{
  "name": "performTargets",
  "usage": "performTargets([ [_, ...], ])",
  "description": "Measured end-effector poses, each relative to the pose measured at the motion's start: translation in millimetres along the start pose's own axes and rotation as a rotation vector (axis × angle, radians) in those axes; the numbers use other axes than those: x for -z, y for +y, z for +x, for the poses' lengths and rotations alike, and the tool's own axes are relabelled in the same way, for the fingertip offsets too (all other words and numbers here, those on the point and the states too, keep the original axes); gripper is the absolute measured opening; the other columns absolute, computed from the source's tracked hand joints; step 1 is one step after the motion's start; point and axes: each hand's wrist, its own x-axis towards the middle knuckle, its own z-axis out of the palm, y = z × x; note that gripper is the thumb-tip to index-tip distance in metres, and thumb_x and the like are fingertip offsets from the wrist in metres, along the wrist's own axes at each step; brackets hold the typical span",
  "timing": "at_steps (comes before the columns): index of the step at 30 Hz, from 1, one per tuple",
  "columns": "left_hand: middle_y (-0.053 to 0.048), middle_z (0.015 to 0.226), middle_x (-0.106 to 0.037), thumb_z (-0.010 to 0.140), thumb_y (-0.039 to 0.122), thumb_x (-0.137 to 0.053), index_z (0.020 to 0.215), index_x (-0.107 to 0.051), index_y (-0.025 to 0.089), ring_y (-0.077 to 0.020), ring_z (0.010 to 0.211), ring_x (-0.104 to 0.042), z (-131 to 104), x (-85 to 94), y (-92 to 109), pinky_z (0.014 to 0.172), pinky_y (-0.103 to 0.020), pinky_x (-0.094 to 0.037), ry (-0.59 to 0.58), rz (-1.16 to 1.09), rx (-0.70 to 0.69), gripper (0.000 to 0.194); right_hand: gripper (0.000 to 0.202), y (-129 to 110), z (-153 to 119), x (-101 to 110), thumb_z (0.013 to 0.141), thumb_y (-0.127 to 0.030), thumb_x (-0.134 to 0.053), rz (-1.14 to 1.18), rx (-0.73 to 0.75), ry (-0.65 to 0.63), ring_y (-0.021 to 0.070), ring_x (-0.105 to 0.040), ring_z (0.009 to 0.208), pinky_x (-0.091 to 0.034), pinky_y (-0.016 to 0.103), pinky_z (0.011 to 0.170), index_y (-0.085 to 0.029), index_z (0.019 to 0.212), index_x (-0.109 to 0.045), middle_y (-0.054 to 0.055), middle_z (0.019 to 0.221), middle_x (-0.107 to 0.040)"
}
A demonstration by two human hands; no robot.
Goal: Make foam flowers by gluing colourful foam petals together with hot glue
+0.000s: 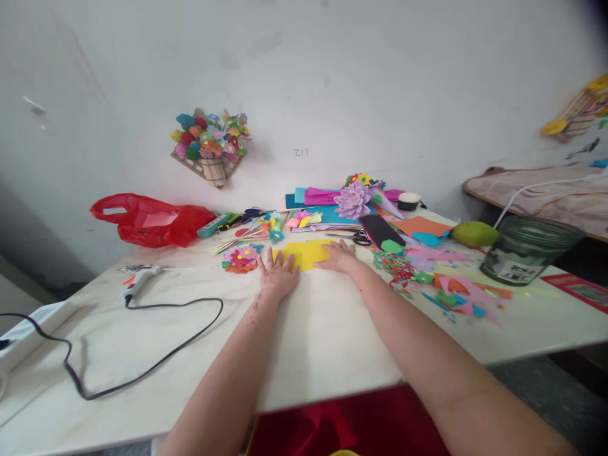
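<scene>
A yellow sheet (308,254) lies flat on the pale table (327,329). My left hand (278,273) rests with its fingers spread at the sheet's left edge, beside a stack of pink and orange flower pieces (241,256). On the sheet's right end lies my right hand (337,256), its fingers stretched out flat. Behind the right hand are black scissors (361,237) and a dark phone (381,232) with a green piece on it.
A glue gun (141,280) with a black cord lies at the left, near a white power strip (38,329). Farther back is a red plastic bag (152,220). Coloured scraps (456,294) and a glass jar (527,250) stand at the right; a purple flower (353,200) sits at the back.
</scene>
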Motion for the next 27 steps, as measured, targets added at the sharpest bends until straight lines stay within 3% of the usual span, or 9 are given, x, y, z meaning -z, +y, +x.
performTargets([
  [7, -0.002, 0.144, -0.022, 0.083, 0.050, -0.018, 0.134, -0.031, 0.032, -0.0283, 0.133, 0.008, 0, -0.7, -1, 0.101, -0.056, 0.010, 0.002, -0.010, -0.007, 0.055, 0.085, 34, 4, 5, 0.065, -0.070, -0.044, -0.027, -0.017, -0.013, 0.0362, 0.000, 0.132, -0.007, 0.060, 0.100, -0.027, 0.135, -0.028, 0.007, 0.145, -0.017],
  [11, -0.001, 0.144, -0.023, 0.083, 0.050, -0.019, 0.133, -0.032, 0.032, -0.0280, 0.133, 0.009, 0, 0.0, -1, 0.101, -0.056, 0.010, 0.015, -0.008, -0.003, 0.055, 0.078, 50, 0, 9, 0.067, -0.067, -0.045, -0.008, -0.023, 0.013, 0.0339, -0.001, 0.132, -0.006, 0.057, 0.102, -0.030, 0.134, -0.030, 0.006, 0.146, -0.016],
  [27, -0.002, 0.144, -0.022, 0.082, 0.052, -0.017, 0.133, -0.032, 0.032, -0.0280, 0.132, 0.011, -1, -0.3, -2, 0.100, -0.055, 0.013, 0.014, -0.003, -0.004, 0.057, 0.063, 65, -5, 12, 0.074, -0.062, -0.040, -0.012, 0.033, 0.025, 0.0284, 0.000, 0.134, -0.002, 0.050, 0.105, -0.033, 0.129, -0.039, -0.001, 0.145, -0.021],
])
